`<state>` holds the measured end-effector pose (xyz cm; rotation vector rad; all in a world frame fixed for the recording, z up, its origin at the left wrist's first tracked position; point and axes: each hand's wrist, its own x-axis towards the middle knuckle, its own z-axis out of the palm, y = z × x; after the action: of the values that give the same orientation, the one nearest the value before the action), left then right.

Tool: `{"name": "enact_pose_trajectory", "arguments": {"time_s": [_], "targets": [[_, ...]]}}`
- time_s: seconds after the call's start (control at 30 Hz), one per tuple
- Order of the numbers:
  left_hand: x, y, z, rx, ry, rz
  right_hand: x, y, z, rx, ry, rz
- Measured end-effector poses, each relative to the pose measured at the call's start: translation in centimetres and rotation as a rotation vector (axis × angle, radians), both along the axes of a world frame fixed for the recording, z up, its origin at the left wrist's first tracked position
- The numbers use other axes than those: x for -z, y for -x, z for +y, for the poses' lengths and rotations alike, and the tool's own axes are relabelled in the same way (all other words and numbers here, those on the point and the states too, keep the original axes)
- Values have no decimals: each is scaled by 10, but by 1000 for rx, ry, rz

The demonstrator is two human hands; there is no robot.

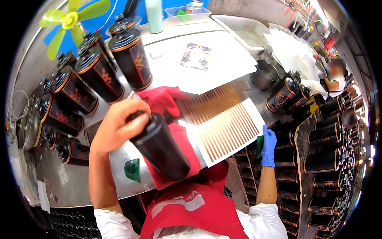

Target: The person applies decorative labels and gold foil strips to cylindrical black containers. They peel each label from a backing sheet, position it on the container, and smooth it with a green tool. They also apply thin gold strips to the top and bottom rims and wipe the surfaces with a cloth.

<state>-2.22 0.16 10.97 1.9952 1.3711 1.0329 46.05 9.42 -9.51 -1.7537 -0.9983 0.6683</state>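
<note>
Grey metal surface (63,179) stretches across the room's near part, with clock directions taken from the black bottle being held. Farthest left, a yellow-green fan (70,21) stands at 11 o'clock. Below it, dark bottles with orange bands (75,94) crowd together at 10 o'clock, and a green plate (132,170) lies flat at 8 o'clock. Slightly blurred, the bare left hand (124,119) is clasped around the top of the plain black bottle (161,147), which slants over a red cloth (187,141), its base at 5 o'clock toward the red apron (183,211). Whether that base touches the cloth I cannot tell. At 1 o'clock a patterned card (196,56) rests on white paper (234,49); at 2 o'clock lies a sheet of copper-coloured strips (225,127). Blue-gloved, the right hand (269,146) is at that sheet's corner, 3 o'clock, beside a second green piece (260,146); its grip I cannot tell. Farther right, racked bottles (323,160) fill 3 o'clock, with another person (336,84) at 2.
</note>
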Motion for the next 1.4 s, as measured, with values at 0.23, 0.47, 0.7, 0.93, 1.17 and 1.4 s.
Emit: {"name": "enact_pose_trajectory", "arguments": {"time_s": [0.23, 0.47, 0.7, 0.93, 1.17, 1.4], "targets": [[41, 5, 47, -277, 262, -197, 34, -10, 8, 27, -30, -139], [74, -13, 21, -599, -298, 105, -80, 73, 7, -310, -137, -92], [102, -73, -41, -457, 48, -998, -159, 216, 104, -976, -457, -569], [108, -54, -47, -414, 373, -1180, -131, 226, 103, -1079, -243, -921], [108, -51, -46, -451, 353, -1120, -139, 213, 72, -919, -303, -588], [99, -53, -44, -486, 423, -1134, -125, 215, 97, -844, -317, -807]]}}
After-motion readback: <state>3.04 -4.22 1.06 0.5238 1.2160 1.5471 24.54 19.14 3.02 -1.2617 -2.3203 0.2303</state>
